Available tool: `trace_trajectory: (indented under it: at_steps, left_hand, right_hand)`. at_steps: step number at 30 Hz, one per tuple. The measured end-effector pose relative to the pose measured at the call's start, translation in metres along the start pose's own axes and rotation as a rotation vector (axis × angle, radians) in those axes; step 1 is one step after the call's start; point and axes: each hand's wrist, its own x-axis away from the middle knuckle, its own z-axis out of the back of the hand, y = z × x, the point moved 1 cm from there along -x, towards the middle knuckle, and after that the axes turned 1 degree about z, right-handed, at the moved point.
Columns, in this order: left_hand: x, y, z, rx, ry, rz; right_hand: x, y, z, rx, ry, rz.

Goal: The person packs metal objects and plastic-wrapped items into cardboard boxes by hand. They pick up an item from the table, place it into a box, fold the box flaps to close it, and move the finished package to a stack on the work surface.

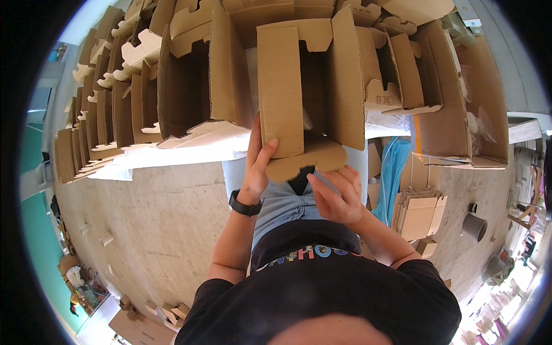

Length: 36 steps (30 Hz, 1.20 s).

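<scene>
An open corrugated cardboard carton [279, 90] lies before me, with its flaps spread and its dark inside showing. My left hand [258, 161] grips its lower left side, thumb on the outer face and fingers behind. A scalloped end flap [304, 166] folds out at the near end, with a dark notch at its edge. My right hand [338, 192] is at the right part of this flap, fingers curled and partly behind it. A greyish patch shows between those fingers; I cannot tell what it is. Something pale and translucent [307, 118] shows inside the carton.
Several open cartons [185, 86] stand in rows on a white-covered surface [194, 154]. A larger carton [487, 99] at the right holds clear plastic bags [485, 125]. Below are blue plastic sheeting [394, 172], stacked flat cardboard [418, 215] and a grey bin [474, 227] on the concrete floor.
</scene>
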Motion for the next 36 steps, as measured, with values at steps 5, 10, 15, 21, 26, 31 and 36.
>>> trace_trajectory:
  at_steps: [5,10,15,21,26,31,36]
  left_hand:
    - [-0.003,-0.017,0.008,-0.040,0.034,-0.039]
    - [-0.002,-0.026,0.015,0.466,0.120,0.087]
    - [-0.005,-0.032,0.017,0.073,0.019,-0.072]
    - [0.002,-0.025,0.003,0.091,-0.008,-0.147]
    - [0.008,-0.012,-0.009,0.064,0.047,-0.015]
    - [0.007,-0.015,-0.008,0.063,0.063,-0.032]
    - [0.006,-0.016,-0.008,0.053,0.065,-0.046]
  right_hand:
    - [-0.012,0.000,-0.008,0.103,-0.094,-0.098]
    - [-0.015,-0.001,-0.012,0.144,-0.188,-0.167]
    - [-0.020,0.000,-0.011,0.159,-0.293,-0.213]
    - [-0.019,0.005,-0.012,0.193,-0.302,-0.217]
    - [-0.020,0.005,-0.012,0.175,-0.296,-0.217]
    - [-0.024,0.006,-0.009,0.175,-0.321,-0.209]
    - [-0.025,0.005,-0.006,0.172,-0.342,-0.204]
